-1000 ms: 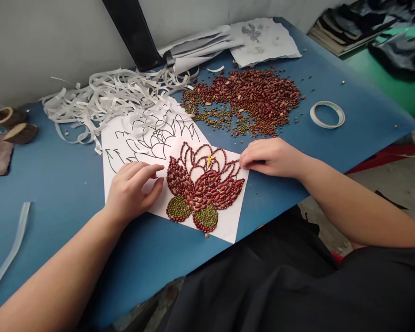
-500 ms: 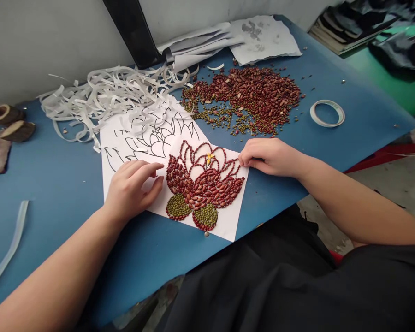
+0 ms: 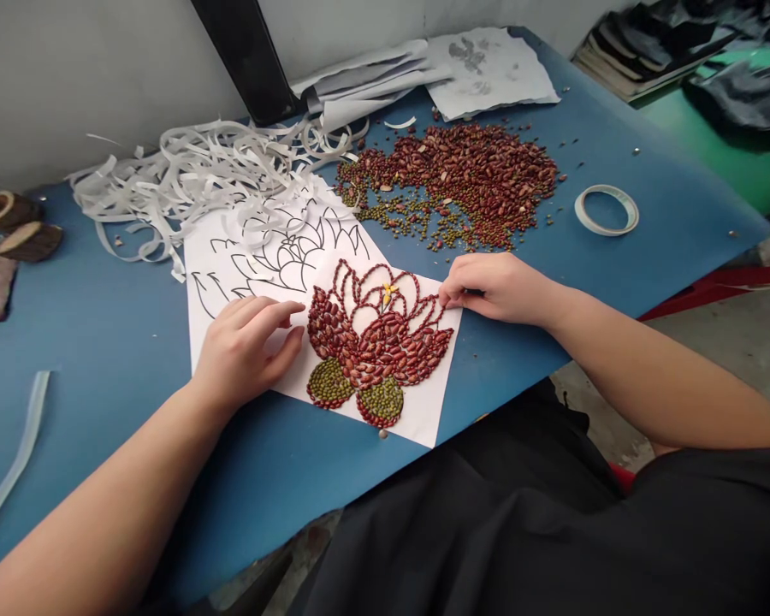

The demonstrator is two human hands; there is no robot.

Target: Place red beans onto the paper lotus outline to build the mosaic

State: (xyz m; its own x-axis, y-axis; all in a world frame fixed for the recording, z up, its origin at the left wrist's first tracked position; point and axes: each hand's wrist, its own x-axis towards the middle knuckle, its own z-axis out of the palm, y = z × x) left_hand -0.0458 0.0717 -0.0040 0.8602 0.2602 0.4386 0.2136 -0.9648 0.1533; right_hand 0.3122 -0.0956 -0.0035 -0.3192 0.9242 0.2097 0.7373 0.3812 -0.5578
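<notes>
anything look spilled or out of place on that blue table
The bean pile looks spilled: uncontained on the tabletop, red and green mixed, strays around it. Tangled white strips partly cover the line drawing.

right hand [image 3: 495, 286] slightly farther over bean flower [image 3: 391, 351]

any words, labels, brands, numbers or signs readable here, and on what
No readable text anywhere.
The bean picture and line drawing show no lettering.
Grey marks on the far paper: blurred, nothing legible.
Any print on the tape roll is too small to read.
</notes>
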